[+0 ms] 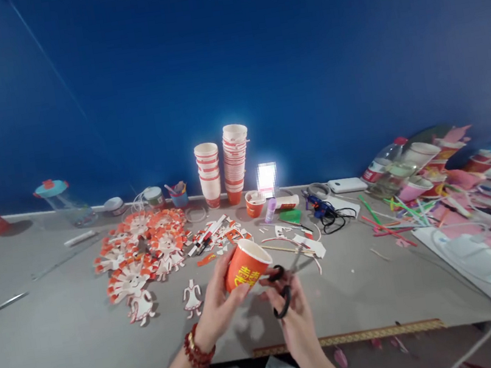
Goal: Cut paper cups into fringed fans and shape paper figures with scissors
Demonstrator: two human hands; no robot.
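My left hand is wrapped round an orange-red paper cup with yellow lettering, its white mouth tilted up to the right. Close beside the cup, my right hand grips a pair of scissors by the black handles, and the blades point away to the upper right. The blades look blurred and apart from the cup. On the table left of my left hand lies a small white cut-out figure with red edging. Farther left is a pile of orange-and-white paper cut-outs.
Two tall stacks of paper cups stand by the blue partition. Paper scraps lie in front of them. A glue gun with a black cord sits right of centre. Bottles, pipe cleaners and pink material crowd the right side. A wooden ruler lies along the front edge.
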